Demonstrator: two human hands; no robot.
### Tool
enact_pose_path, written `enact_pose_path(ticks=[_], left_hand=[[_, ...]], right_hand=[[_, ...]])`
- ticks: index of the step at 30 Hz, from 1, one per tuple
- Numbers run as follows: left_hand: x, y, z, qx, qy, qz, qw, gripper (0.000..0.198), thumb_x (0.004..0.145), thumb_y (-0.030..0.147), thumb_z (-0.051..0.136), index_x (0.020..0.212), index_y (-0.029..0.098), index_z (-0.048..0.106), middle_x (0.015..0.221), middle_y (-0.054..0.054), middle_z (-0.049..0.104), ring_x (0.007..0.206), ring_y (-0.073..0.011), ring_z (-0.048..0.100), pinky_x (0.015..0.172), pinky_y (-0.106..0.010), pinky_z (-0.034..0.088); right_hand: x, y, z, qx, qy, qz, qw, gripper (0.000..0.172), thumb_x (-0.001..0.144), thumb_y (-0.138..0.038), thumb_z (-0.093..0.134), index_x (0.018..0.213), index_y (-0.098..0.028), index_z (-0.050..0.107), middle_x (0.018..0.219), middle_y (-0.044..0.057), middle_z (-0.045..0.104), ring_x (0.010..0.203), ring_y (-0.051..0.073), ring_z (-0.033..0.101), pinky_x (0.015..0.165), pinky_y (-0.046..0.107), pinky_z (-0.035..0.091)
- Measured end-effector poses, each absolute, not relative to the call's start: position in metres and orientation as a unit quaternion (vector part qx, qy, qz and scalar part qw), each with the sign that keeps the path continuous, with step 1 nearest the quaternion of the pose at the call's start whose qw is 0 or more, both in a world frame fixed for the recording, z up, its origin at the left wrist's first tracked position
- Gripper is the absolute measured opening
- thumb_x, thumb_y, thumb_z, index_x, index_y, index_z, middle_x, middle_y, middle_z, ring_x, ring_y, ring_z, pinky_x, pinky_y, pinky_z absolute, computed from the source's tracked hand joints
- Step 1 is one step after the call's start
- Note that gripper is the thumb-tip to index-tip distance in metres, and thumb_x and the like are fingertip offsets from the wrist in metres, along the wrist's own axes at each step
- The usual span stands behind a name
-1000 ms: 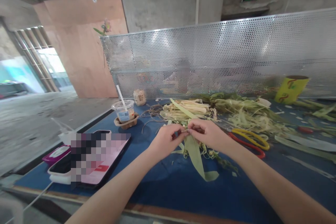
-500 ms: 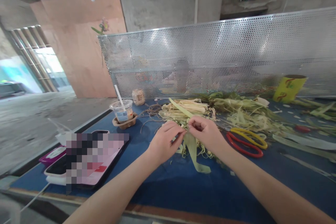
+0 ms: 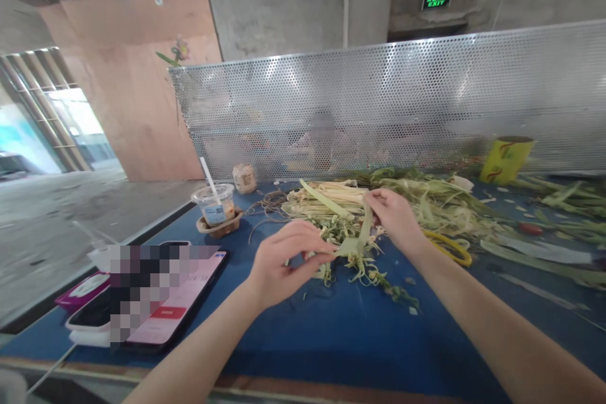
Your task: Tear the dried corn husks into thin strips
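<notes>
My left hand (image 3: 288,259) pinches a pale green leaf strip (image 3: 351,246) between thumb and fingertips, low over the blue tabletop. Higher up and to the right, the fingers of my right hand (image 3: 394,218) are closed on the raised part of that same strip, which bends between the two hands. Behind it lies a bundle of pale, straw-coloured stalks (image 3: 341,191), with a second leaf strip (image 3: 326,202) slanting across. Thin curled green sprigs (image 3: 395,292) spread underneath. My right forearm partly hides a pair of scissors, whose yellow handle (image 3: 454,255) shows.
A heap of long green leaves (image 3: 440,202) covers the right rear, near a yellow tube (image 3: 507,161). At left stand a cup with a straw (image 3: 215,205) and a phone-like screen (image 3: 189,303). A perforated metal panel (image 3: 284,95) borders the back.
My right hand has moved up and right, drawing the strip's hanging end upward. My left hand has shifted slightly left and down. The camera view has turned a little right.
</notes>
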State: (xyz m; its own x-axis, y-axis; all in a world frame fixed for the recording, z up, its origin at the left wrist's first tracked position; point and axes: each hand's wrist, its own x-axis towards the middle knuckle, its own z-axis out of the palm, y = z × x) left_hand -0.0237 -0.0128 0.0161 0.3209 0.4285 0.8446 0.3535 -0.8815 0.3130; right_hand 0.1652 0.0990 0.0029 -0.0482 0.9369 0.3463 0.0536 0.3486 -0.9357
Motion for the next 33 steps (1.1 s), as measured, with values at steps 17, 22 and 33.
enact_pose_path(ticks=[17, 22, 33], left_hand=[[-0.054, 0.006, 0.031, 0.523, 0.277, 0.668, 0.451, 0.023, 0.067, 0.021, 0.061, 0.089, 0.018, 0.060, 0.057, 0.001, 0.047, 0.054, -0.0088, 0.046, 0.048, -0.022, 0.041], [-0.034, 0.009, 0.015, 0.641, 0.400, 0.538, 0.373, 0.036, 0.068, 0.025, 0.063, 0.101, 0.016, 0.051, 0.061, 0.004, 0.049, 0.053, -0.0058, 0.046, 0.053, -0.021, 0.040], [-0.027, 0.008, 0.009, 0.673, 0.440, 0.492, 0.335, 0.033, 0.071, 0.022, 0.056, 0.102, 0.015, 0.049, 0.071, 0.001, 0.054, 0.061, -0.0088, 0.052, 0.055, -0.021, 0.042]], right_hand=[[0.200, 0.118, 0.018, -0.416, -0.526, 0.484, 0.562, 0.005, 0.069, -0.020, 0.053, 0.073, -0.017, 0.055, 0.057, -0.001, 0.049, 0.047, 0.010, 0.047, 0.046, 0.024, 0.045], [0.169, 0.070, 0.031, -0.281, -0.580, 0.627, 0.437, 0.025, 0.067, -0.021, 0.062, 0.090, -0.017, 0.057, 0.070, 0.001, 0.057, 0.057, 0.010, 0.054, 0.054, 0.024, 0.048], [0.139, 0.054, 0.007, -0.266, -0.689, 0.580, 0.343, 0.019, 0.064, -0.028, 0.066, 0.069, -0.016, 0.052, 0.056, -0.006, 0.053, 0.036, 0.005, 0.048, 0.038, 0.019, 0.041]])
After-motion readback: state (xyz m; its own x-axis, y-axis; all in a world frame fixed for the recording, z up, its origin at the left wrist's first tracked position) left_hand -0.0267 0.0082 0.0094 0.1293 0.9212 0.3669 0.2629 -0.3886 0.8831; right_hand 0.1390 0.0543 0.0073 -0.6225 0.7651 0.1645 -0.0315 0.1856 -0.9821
